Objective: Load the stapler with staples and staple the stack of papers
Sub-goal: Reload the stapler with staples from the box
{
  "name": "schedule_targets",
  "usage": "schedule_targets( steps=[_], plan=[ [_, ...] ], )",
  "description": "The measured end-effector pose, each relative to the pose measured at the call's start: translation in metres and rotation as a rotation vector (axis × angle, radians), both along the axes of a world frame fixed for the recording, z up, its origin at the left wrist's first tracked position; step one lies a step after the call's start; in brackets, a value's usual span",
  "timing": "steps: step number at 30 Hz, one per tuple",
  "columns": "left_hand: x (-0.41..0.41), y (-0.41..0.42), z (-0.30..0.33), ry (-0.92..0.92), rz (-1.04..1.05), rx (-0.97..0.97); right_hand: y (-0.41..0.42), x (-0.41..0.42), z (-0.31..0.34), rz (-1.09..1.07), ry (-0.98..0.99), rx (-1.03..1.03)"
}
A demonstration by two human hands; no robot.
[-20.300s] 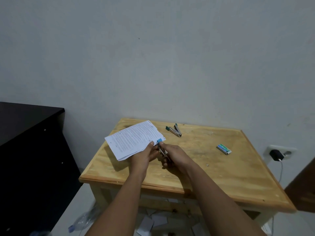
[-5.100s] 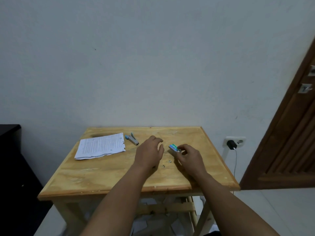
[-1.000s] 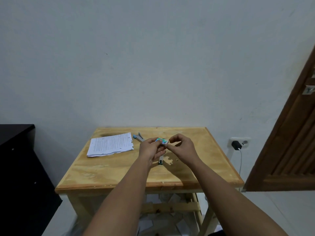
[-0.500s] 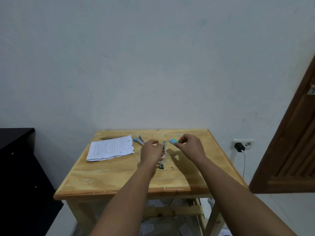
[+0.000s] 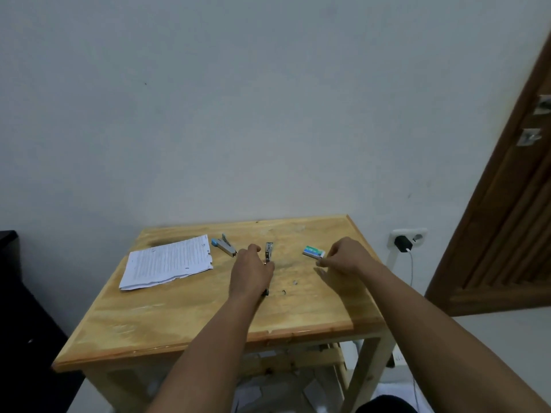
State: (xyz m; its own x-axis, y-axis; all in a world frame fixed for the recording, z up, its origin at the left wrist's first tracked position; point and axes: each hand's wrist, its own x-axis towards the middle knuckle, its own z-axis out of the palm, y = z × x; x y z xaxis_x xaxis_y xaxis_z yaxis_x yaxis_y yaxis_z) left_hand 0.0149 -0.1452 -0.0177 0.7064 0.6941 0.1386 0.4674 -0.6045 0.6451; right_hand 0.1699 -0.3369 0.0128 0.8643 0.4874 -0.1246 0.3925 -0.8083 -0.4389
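Observation:
A stack of printed papers (image 5: 168, 261) lies at the back left of the wooden table (image 5: 185, 317). My left hand (image 5: 252, 274) grips a slim metal stapler (image 5: 269, 252) lying on the table's middle; its tip sticks out past my fingers. Off to the right, my right hand (image 5: 343, 257) pinches the near end of a small green and white staple box (image 5: 312, 251) that rests on the tabletop. A second stapler with a blue end (image 5: 224, 246) lies just right of the papers. Whether the held stapler's tray holds staples is hidden.
A few loose staples (image 5: 294, 283) lie on the table near my left wrist. A wall socket with a black charger (image 5: 402, 242) is to the right, a brown wooden door (image 5: 507, 234) beyond it. A dark cabinet (image 5: 15, 293) stands at the left.
My hands have drawn apart. The right hand carried the staple box rightward and down onto the table, while the left hand stays on the metal stapler.

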Motion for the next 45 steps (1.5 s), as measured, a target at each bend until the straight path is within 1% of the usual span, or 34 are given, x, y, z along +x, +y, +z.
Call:
schedule_targets(
  steps=[4,9,13,17,19,22,25,27,29,30,32,34,41,45],
  plan=[
    [0.009,0.000,-0.005,0.058,-0.031,0.117,0.006,-0.009,-0.015,-0.052,-0.010,0.027],
    [0.000,0.011,-0.002,0.122,-0.062,0.215,0.009,-0.011,-0.018,-0.004,-0.004,0.049],
    [-0.021,0.029,-0.003,0.121,-0.080,0.211,0.015,-0.016,-0.014,0.020,0.008,0.193],
    [-0.046,0.042,-0.008,0.091,-0.119,0.237,0.033,-0.029,-0.003,0.016,0.173,0.398],
    [-0.059,0.048,-0.011,0.068,-0.125,0.252,0.045,-0.038,0.002,0.047,0.223,0.443],
    [-0.073,0.056,-0.016,0.026,-0.149,0.290,0.066,-0.052,0.006,0.100,0.279,0.440],
    [-0.084,0.059,-0.021,-0.021,-0.170,0.346,0.087,-0.065,0.004,0.187,0.269,0.403],
    [-0.089,0.058,-0.026,-0.050,-0.163,0.362,0.101,-0.075,0.003,0.293,0.189,0.317],
    [-0.091,0.056,-0.029,-0.087,-0.169,0.352,0.113,-0.083,0.002,0.396,0.028,0.199],
    [-0.093,0.056,-0.031,-0.103,-0.175,0.343,0.119,-0.087,0.001,0.434,-0.041,0.160],
    [-0.093,0.056,-0.031,-0.117,-0.185,0.333,0.126,-0.092,-0.003,0.478,-0.111,0.130],
    [-0.094,0.058,-0.031,-0.113,-0.188,0.322,0.130,-0.095,-0.007,0.484,-0.114,0.137],
    [-0.094,0.059,-0.032,-0.098,-0.198,0.314,0.130,-0.095,-0.016,0.482,-0.018,0.219],
    [-0.093,0.060,-0.034,-0.101,-0.202,0.315,0.126,-0.095,-0.019,0.517,-0.044,0.247]
  ],
)
